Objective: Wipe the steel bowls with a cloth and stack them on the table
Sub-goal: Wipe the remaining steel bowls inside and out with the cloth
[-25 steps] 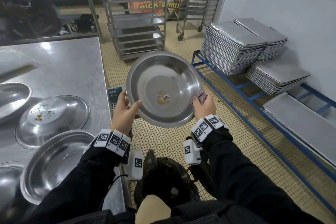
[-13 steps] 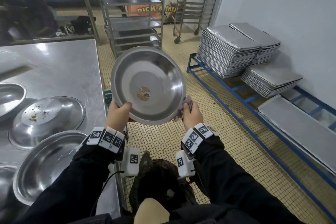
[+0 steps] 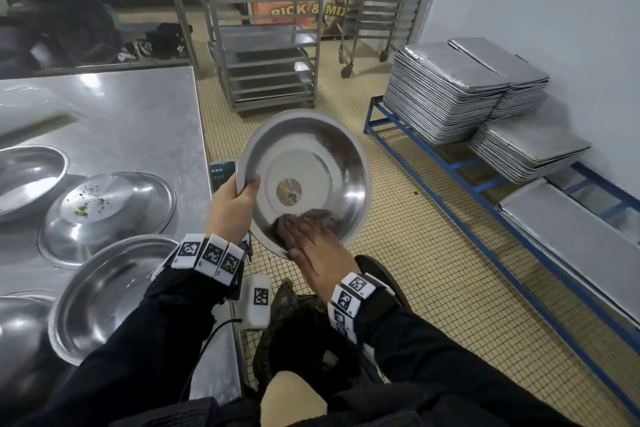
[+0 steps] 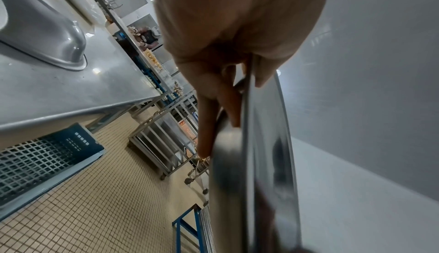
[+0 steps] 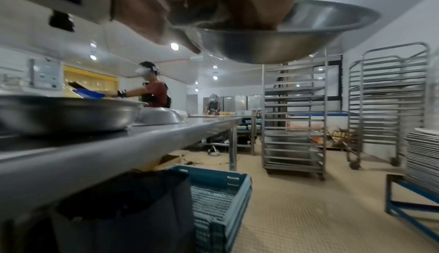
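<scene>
— One steel bowl [image 3: 304, 180] is up in the air, just right of the worktop [image 3: 138, 121] edge; left hand [image 3: 230, 208] pinches its rim, thumb inside; right hand [image 3: 317, 243] presses a grey cloth [image 3: 282, 224] flat, fingers [image 3: 311, 222] straight, onto the near inner wall.

— Handling?

— Stiff, probably light, slick; hold the rim.

— Obstacles?

— Other bowls [image 3: 104, 291] crowd the worktop left of it; one upturned bowl [image 3: 104, 215] carries crumbs; a crate [image 5: 221, 200] sits below.

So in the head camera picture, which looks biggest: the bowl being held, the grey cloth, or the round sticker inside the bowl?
Largest to smallest, as they look:
1. held bowl
2. grey cloth, partly hidden under the right hand, so its full size is unsure
3. round sticker
</scene>
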The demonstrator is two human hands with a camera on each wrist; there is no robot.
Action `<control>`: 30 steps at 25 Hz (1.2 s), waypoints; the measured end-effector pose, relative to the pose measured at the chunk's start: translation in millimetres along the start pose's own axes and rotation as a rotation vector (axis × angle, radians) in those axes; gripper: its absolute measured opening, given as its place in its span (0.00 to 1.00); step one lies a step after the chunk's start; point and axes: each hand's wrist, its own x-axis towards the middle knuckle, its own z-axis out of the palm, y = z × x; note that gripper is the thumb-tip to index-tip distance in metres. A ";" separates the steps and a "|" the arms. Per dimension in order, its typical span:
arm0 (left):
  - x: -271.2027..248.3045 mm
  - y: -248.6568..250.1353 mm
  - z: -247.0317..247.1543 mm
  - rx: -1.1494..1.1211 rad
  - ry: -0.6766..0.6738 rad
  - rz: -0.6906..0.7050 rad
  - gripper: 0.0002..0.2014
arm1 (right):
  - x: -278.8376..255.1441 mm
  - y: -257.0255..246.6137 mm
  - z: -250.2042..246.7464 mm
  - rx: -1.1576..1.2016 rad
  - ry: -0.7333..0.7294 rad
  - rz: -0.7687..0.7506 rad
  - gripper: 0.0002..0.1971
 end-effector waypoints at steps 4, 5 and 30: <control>-2.7 -2.3 -7.5 0.001 -0.012 -0.010 0.11 | 5.9 40.2 -14.2 -0.319 -0.075 0.237 0.28; -2.9 -3.0 -7.9 0.006 -0.010 -0.013 0.11 | 7.5 40.8 -15.1 -0.304 -0.074 0.292 0.29; 14.9 -11.7 -9.5 -0.177 -0.161 -0.022 0.22 | 29.2 62.9 -81.7 0.669 0.568 0.821 0.12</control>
